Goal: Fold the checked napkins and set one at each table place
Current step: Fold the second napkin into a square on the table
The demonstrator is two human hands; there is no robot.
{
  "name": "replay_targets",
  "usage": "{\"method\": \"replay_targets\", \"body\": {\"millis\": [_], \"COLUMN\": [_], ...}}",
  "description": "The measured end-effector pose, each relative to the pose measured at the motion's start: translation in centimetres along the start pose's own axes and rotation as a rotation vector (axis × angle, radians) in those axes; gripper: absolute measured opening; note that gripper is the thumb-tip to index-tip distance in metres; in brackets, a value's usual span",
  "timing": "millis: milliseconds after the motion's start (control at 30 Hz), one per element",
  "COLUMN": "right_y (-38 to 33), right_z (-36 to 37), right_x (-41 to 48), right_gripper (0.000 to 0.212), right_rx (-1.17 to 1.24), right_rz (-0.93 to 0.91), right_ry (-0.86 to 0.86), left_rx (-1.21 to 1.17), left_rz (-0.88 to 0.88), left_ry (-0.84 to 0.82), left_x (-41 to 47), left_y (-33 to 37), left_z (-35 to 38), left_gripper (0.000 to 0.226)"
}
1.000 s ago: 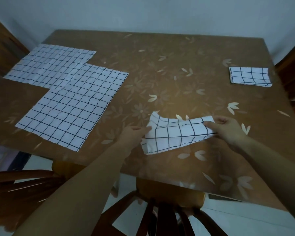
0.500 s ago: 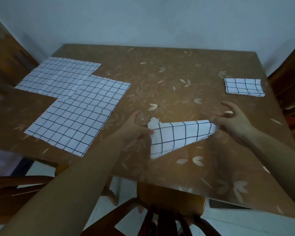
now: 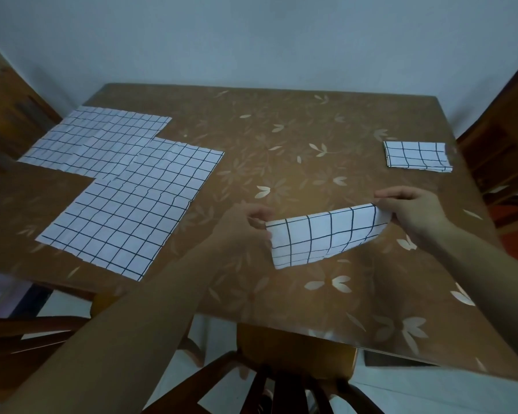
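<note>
Brown floral bench (image 3: 281, 138) against a pale wall, both hands pinched a folded checked napkin (image 3: 323, 237) at its upper corners near the front edge, left hand (image 3: 243, 225), right hand (image 3: 413, 207), two flat napkins (image 3: 126, 186) overlapped at left, one folded napkin (image 3: 416, 155) lay far right

Held napkin (image 3: 320, 237): pinched at its ends by left hand (image 3: 245, 225) and right hand (image 3: 413, 212).
Flat napkins (image 3: 126, 204): two, overlapped, table (image 3: 281, 138) left.
Folded napkin (image 3: 416, 155): laid far right.

At 9 o'clock on counter (image 3: 281, 121), two overlapping spread napkins (image 3: 132, 162); at 2, folded napkin (image 3: 416, 155); at 5, part-folded napkin (image 3: 320, 237).
</note>
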State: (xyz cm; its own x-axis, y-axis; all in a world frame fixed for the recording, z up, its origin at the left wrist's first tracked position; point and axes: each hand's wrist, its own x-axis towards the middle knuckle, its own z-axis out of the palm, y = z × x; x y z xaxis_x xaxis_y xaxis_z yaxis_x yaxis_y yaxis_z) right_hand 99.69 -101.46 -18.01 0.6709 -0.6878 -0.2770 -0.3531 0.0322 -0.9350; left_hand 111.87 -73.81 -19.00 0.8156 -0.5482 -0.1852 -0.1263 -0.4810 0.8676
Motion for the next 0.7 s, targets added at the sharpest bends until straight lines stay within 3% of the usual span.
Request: {"method": "replay_targets", "body": {"millis": [133, 300, 500, 600, 700], "right_y": [-0.5, -0.6, 0.2, 0.0, -1.2], "right_z": [-0.5, -1.1, -1.5, -1.1, 1.9], "right_x": [-0.9, -1.5, -1.2, -1.6, -3.4], "right_gripper": [0.013, 0.034, 0.010, 0.032, 0.057], "right_rx": [-0.164, -0.687, -0.966, -1.272, -1.124], "right_rz": [-0.111, -0.295, -0.395, -0.387, -0.476], "right_ry": [-0.030, -0.145, -0.213, -0.295, -0.450], "left_rx": [0.169, 0.167, 0.250, 0.298, 0.268], "left_rz": [0.140, 0.161, 0.226, 0.299, 0.379], "left_ry": [0.060, 0.146, 0.155, 0.140, 0.054], "left_x": [0.4, 0.6, 0.4, 0.2, -0.1], "left_y": [0.3, 0.5, 0.9, 1.6, 3.0], "left_z": [0.4, 0.5, 0.4, 0.5, 1.4], "left_gripper": [0.030, 0.027, 0.018, 0.014, 0.014]}}
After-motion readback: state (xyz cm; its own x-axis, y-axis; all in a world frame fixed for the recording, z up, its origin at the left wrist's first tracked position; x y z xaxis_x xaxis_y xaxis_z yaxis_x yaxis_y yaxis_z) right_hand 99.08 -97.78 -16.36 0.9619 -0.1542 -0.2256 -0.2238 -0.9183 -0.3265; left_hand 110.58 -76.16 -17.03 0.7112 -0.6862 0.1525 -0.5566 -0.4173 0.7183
